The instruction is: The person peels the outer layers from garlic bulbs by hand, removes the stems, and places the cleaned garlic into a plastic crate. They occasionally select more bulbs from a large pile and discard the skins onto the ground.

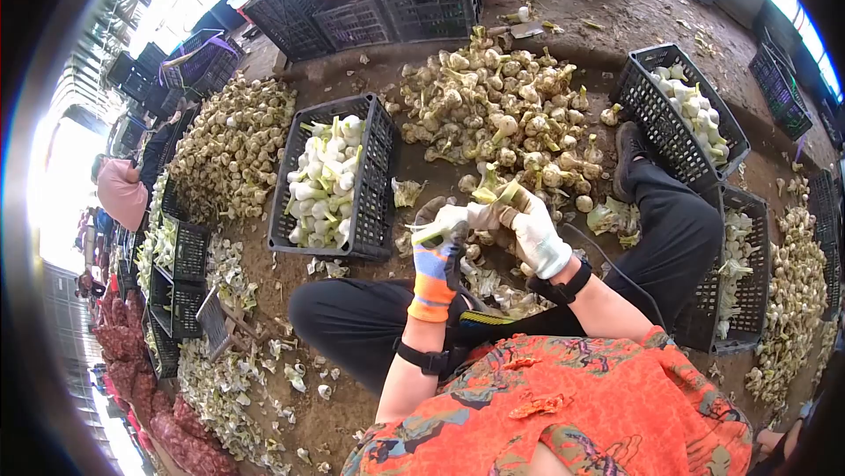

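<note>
My left hand, in a grey, blue and orange glove, is closed round a whitish garlic bulb with a pale green stem showing at its side. Close beside it, nearly touching, my right hand wears a white glove with soiled fingers. Its fingers are pinched on a strip of yellowish-green garlic skin. Just beyond both hands lies a heap of unpeeled garlic. Loose peelings lie on the ground between my legs.
At left stands a black crate of cleaned garlic. Another tilted crate of white bulbs is beyond my right knee, with a crate below it. More garlic is piled farther left, near a person in a pink head covering.
</note>
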Action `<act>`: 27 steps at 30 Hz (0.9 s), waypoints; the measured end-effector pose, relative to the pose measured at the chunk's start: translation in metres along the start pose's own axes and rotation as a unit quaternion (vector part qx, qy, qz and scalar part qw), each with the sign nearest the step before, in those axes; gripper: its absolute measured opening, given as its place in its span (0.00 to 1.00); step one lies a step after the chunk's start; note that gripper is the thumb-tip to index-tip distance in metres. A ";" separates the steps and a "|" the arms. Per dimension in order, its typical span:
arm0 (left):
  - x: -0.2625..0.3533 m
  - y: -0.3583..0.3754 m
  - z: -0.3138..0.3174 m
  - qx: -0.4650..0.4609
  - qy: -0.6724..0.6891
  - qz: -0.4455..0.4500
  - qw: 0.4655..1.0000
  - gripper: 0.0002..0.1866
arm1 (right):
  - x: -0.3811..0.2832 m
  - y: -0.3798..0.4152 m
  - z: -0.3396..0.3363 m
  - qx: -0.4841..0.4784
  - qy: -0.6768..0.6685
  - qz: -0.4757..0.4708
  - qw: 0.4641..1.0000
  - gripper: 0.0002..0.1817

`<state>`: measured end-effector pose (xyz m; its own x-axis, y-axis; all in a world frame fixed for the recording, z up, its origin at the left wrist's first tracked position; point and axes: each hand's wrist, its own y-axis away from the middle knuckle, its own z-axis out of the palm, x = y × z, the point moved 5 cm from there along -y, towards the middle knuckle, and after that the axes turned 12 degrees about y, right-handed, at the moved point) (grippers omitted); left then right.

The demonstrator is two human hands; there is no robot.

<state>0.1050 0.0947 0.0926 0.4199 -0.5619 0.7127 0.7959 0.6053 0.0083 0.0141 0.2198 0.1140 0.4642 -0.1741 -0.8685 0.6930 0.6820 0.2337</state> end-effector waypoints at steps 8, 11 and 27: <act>0.022 0.015 0.028 -0.193 -0.105 -0.064 0.974 0.44 | -0.004 -0.033 -0.037 -0.018 -0.162 -0.036 0.986 0.23; 0.026 0.010 0.025 -0.175 -0.225 0.010 0.959 0.51 | -0.032 -0.014 -0.009 -0.097 0.141 -0.051 0.984 0.27; 0.008 0.014 0.005 0.016 -0.034 -0.031 0.999 0.24 | 0.017 -0.013 0.008 -0.049 0.052 -0.015 0.997 0.13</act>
<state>0.1175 0.1019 0.1019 0.3399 -0.5601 0.7555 0.8042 0.5896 0.0753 0.0169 0.2025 0.0997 0.3813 -0.1239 -0.9161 0.6459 0.7446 0.1681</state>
